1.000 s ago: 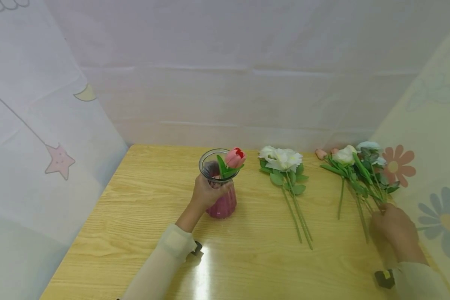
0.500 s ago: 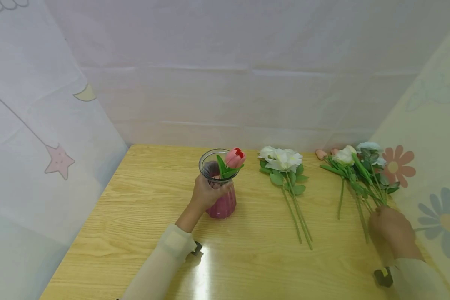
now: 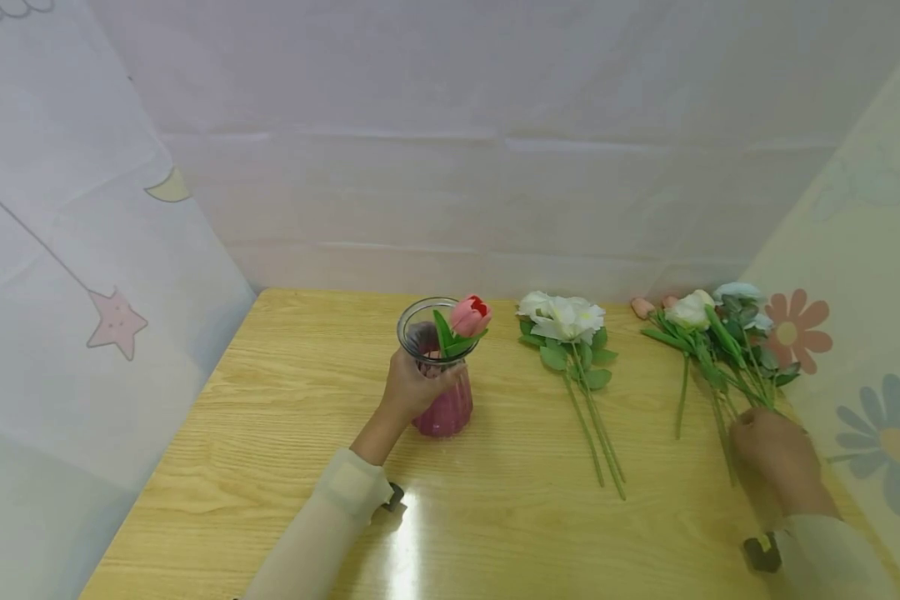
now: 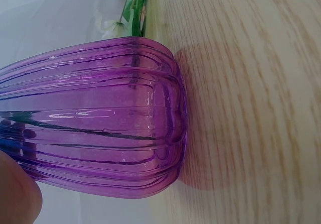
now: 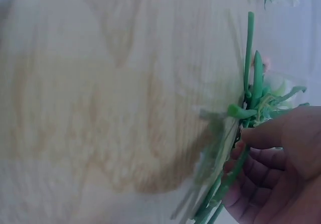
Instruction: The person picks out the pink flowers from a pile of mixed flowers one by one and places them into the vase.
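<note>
My left hand (image 3: 420, 385) grips the neck of a ribbed purple glass vase (image 3: 447, 408), which stands upright on the table. A pink tulip (image 3: 470, 317) with green leaves leans over the vase's right rim. Its dark stem shows through the purple glass (image 4: 125, 111) in the left wrist view. At the table's right side, my right hand (image 3: 776, 454) is at the lower ends of a flower pile. In the right wrist view, its thumb and curled fingers pinch a green flower stem (image 5: 231, 176) among other stems. The flower head on that stem is lost in the pile.
Two white flowers (image 3: 568, 319) with long stems lie between the vase and the right-hand pile. That pile holds pink buds (image 3: 642, 308), a white rose (image 3: 691, 310) and a pale blue flower (image 3: 738, 293). A printed cloth wall (image 3: 862, 333) borders the table (image 3: 270, 467) closely on the right.
My right hand has shifted slightly left, staying at the stems of the right-hand pile. The left hand, the vase and the tulip have stayed put.
</note>
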The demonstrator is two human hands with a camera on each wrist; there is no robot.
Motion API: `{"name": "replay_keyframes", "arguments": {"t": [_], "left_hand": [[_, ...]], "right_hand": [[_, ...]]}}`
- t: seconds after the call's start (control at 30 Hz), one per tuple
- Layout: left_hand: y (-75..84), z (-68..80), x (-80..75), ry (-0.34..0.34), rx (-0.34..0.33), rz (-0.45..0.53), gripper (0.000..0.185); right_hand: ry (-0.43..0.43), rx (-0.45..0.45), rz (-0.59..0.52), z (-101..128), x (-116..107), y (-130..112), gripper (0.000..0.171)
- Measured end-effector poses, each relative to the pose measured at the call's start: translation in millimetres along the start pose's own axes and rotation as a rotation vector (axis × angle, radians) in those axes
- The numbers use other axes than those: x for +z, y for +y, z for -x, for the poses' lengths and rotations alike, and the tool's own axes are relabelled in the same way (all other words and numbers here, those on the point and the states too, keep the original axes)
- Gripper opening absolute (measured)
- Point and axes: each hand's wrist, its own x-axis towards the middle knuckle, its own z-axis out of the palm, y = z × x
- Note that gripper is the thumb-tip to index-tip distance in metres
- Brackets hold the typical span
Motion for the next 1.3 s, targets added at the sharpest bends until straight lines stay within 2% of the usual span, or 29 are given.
{"name": "replay_keyframes", "arguments": {"t": [0.1, 0.3, 0.43, 0.57, 0.67, 0.97, 1.07, 1.2, 1.3], "left_hand": [[-0.9, -0.3, 0.1, 0.001, 0.006, 0.004, 0.061], [-3.4, -0.3, -0.1, -0.008, 0.030, 0.037, 0.062], [-3.6, 0.1, -0.4, -0.009, 0.022, 0.043, 0.066], [-3.5, 0.3, -0.1, -0.009, 0.009, 0.045, 0.065], [-3.9, 0.1, -0.1, -0.010, 0.007, 0.043, 0.065], [-3.1, -0.3, -0.1, 0.001, 0.027, -0.001, 0.074], [-3.0, -0.3, -0.2, -0.001, 0.027, 0.005, 0.075], [-2.3, -0.1, -0.1, -0.004, 0.018, 0.013, 0.070], [-1.6, 0.1, -0.1, -0.004, 0.010, 0.012, 0.067]], "right_hand": [[0.045, 0.003, -0.012, 1.4, 0.2, -1.6, 0.035], [0.124, -0.015, -0.033, 2.9, -3.1, -7.8, 0.041], [0.145, -0.010, -0.025, 3.6, -4.5, -13.2, 0.043], [0.146, 0.038, -0.045, 5.5, -7.3, -19.5, 0.047], [0.178, 0.049, -0.068, 8.5, -9.3, -25.4, 0.051], [0.263, -0.014, -0.140, 14.5, -10.9, -54.2, 0.051], [0.257, -0.010, -0.152, 15.2, -9.9, -64.6, 0.052], [0.205, 0.004, -0.168, 17.2, -9.3, -79.9, 0.057], [0.207, -0.031, -0.191, 19.6, -6.2, -92.6, 0.059]]}}
